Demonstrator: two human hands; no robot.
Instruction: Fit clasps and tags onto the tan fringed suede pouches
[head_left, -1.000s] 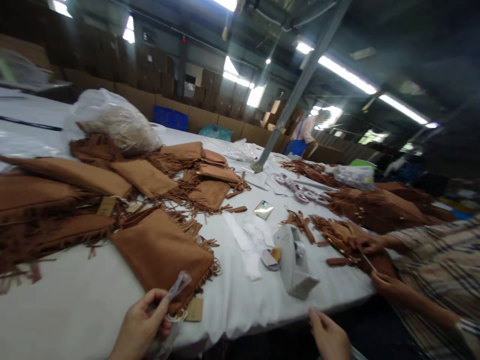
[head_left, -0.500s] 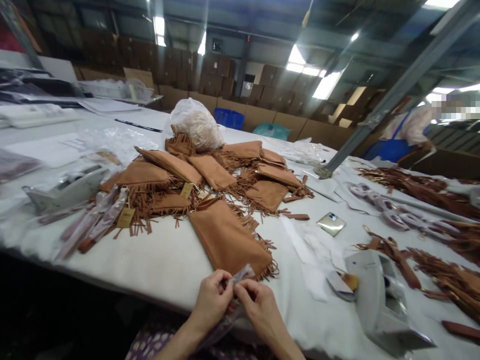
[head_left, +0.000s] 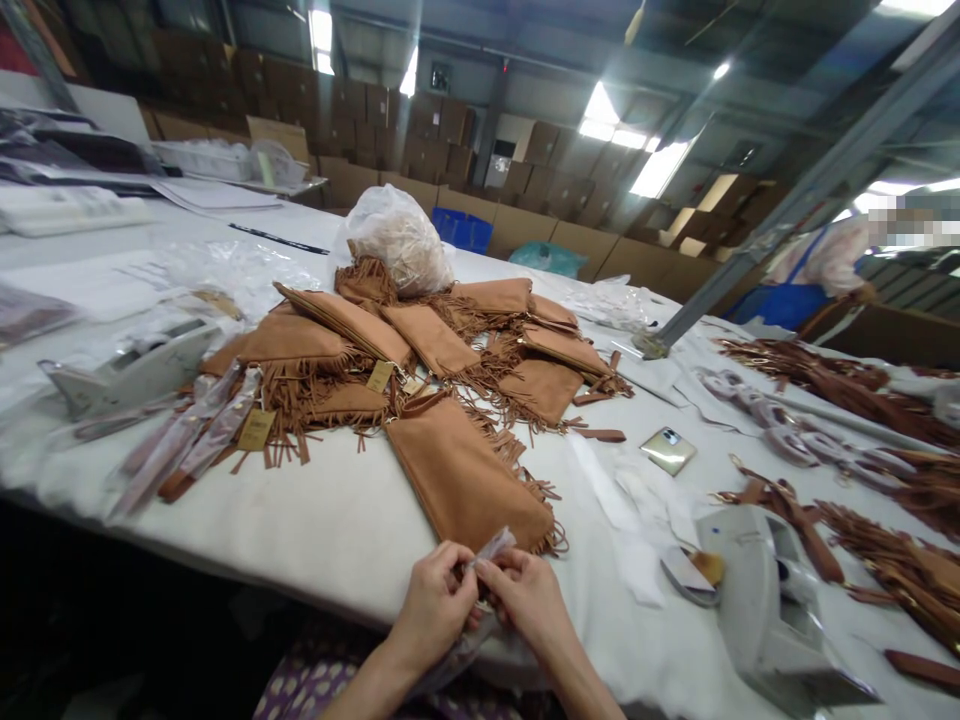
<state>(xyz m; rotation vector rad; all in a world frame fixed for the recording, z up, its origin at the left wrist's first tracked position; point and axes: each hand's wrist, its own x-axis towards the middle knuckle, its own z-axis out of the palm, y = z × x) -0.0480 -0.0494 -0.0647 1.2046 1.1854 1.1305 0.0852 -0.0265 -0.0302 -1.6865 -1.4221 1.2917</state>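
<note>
At the table's near edge, my left hand [head_left: 436, 606] and my right hand [head_left: 531, 602] pinch a plastic-wrapped strap [head_left: 498, 543] between their fingertips, almost touching each other. Its crinkled clear end sticks up past the fingers, and more of the plastic hangs down towards my lap. Fingers hide most of the strap. Just beyond lies a tan pouch [head_left: 469, 470] with fringe along its right side. Behind it, several more fringed pouches [head_left: 431, 338] are heaped, some with gold-coloured tags [head_left: 256, 429]. To the left, other plastic-wrapped straps [head_left: 217, 425] rest on the white cloth.
Tape dispensers stand at right [head_left: 780, 610] and left [head_left: 139, 365]. A phone [head_left: 668, 450] and white paper strips [head_left: 611, 490] lie right of the pouches. Brown straps [head_left: 847, 385] cover the far right. A filled plastic bag [head_left: 397, 240] sits behind the heap. A slanted metal post [head_left: 750, 255] rises from the table.
Both hands stay pinched on the plastic-wrapped strap, with slight finger movement. The view has shifted a little; the pouches lie as before.
</note>
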